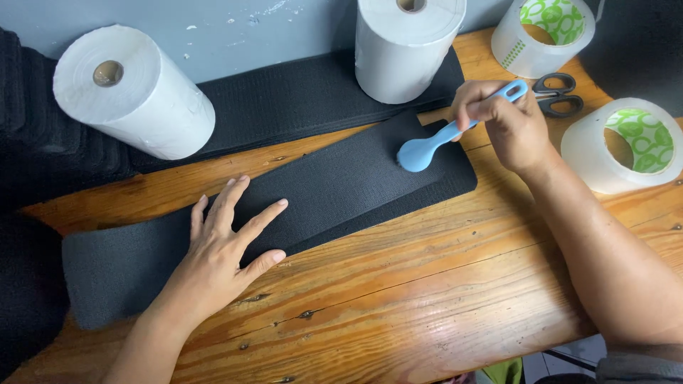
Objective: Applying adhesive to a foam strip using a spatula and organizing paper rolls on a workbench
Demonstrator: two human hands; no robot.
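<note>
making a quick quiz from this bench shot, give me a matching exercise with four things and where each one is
Things:
1. blue brush
2. scissors
3. left hand
4. lying paper roll

Places:
A. flat on the near end of the black fabric strip
B. back left, tipped on its side
C. gripped by the right hand, head down on the strip's far end
D. between the two clear tape rolls, behind the right hand

Pairs: 1-C, 2-D, 3-A, 4-B

bare wooden table (427, 284) in front lies open; paper rolls (135, 92), tape rolls (626, 146) (scissors (558, 96) too) crowd the back
</note>
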